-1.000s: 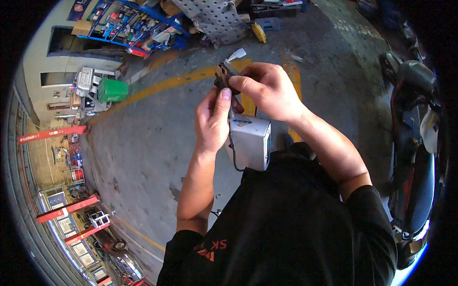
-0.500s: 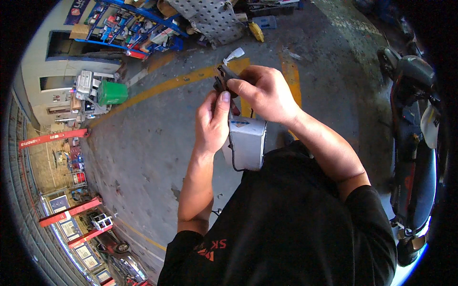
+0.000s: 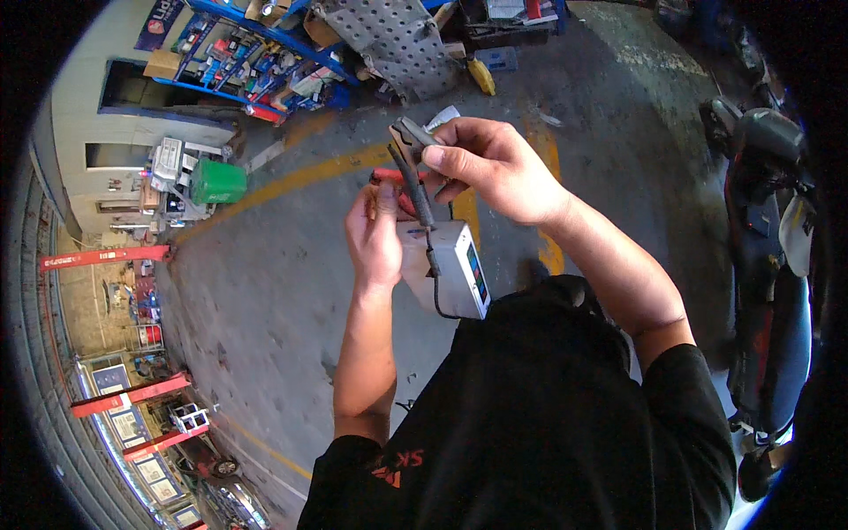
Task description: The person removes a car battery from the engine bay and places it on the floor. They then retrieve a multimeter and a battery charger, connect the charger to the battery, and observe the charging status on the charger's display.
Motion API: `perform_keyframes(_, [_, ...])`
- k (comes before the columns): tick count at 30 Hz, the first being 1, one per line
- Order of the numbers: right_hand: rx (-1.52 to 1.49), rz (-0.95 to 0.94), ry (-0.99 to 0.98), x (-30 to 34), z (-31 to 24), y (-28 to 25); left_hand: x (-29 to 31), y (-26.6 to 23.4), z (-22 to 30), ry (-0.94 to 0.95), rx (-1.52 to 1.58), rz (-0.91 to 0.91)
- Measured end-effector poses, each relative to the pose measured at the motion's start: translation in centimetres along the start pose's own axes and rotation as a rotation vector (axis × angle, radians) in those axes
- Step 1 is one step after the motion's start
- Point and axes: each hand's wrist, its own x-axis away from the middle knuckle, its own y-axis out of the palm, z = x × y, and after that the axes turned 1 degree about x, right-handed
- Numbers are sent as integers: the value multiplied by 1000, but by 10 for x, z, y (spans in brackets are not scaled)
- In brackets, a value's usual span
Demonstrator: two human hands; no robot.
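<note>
My right hand (image 3: 502,172) pinches a black spring clamp (image 3: 413,135) between thumb and fingers, its jaws pointing left. My left hand (image 3: 373,243) is closed around a red clamp (image 3: 386,176), whose lower part the fingers hide. A dark ribbed grip (image 3: 414,193) slants down between the two hands, and a black cable (image 3: 434,269) runs on from it. Just below the hands, close to my shirt, is a silver-grey box (image 3: 433,252) with a coloured panel on its right side. What holds the box up cannot be seen.
A white object (image 3: 443,116) shows partly behind my right hand. Blue shelving (image 3: 256,66) full of small parts and a perforated metal plate (image 3: 389,44) stand at the far side. A green bin (image 3: 218,181) is at left, a motorcycle (image 3: 768,291) at right.
The box has turned, bringing its coloured panel into view. The red clamp now shows at my left hand. The black clamp has swung up and left, showing its jaws.
</note>
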Motion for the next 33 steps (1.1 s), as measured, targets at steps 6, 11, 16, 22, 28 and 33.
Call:
perform_keyframes(6, [-400,149,84,21,14,0,-4,2,-18,-290,198,361])
perform_keyframes(11, [-393,282,139,41,38,2,-13,-16,-35,-278,295,465])
perform_keyframes(16, [-347,100,238,57,59,-8,4,13,-15,-407,295,428])
perform_keyframes(22, [-73,17,240,77,66,-13,31,24,-42,-573,320,282])
perform_keyframes(28, [72,246,75,101,76,-27,32,23,-41,-179,-351,-27])
perform_keyframes(33, [27,400,6,123,65,-28,19,53,-4,245,-574,-288])
